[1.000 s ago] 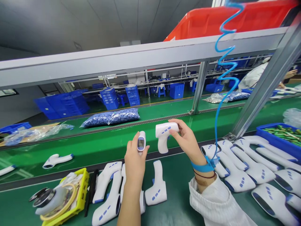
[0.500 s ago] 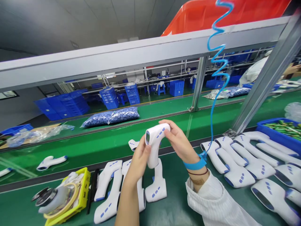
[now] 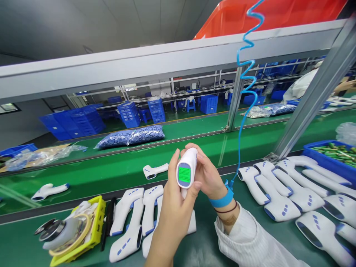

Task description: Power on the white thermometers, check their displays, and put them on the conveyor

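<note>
Both hands hold one white infrared thermometer (image 3: 186,168) upright in front of me, its screen lit green and facing me. My left hand (image 3: 175,200) wraps the handle from below, thumb up along its left side. My right hand (image 3: 207,174) cups the head from the right; its wrist wears a blue strap tied to a blue coiled cord (image 3: 244,74). Another thermometer (image 3: 154,171) lies on the green conveyor belt (image 3: 111,174) just beyond. Several more lie on the bench below my hands (image 3: 130,218).
A row of white thermometers (image 3: 289,193) lies at the right. A blue bin of green parts (image 3: 330,152) sits behind them. A yellow basket with tape rolls (image 3: 75,230) is at lower left. Another thermometer (image 3: 48,190) rides the belt at left. A person in white (image 3: 303,87) works at far right.
The thermometer from my left hand now lies on the belt and has drifted left. Both hands closed on the other one and turned its screen toward me; the screen now glows green.
</note>
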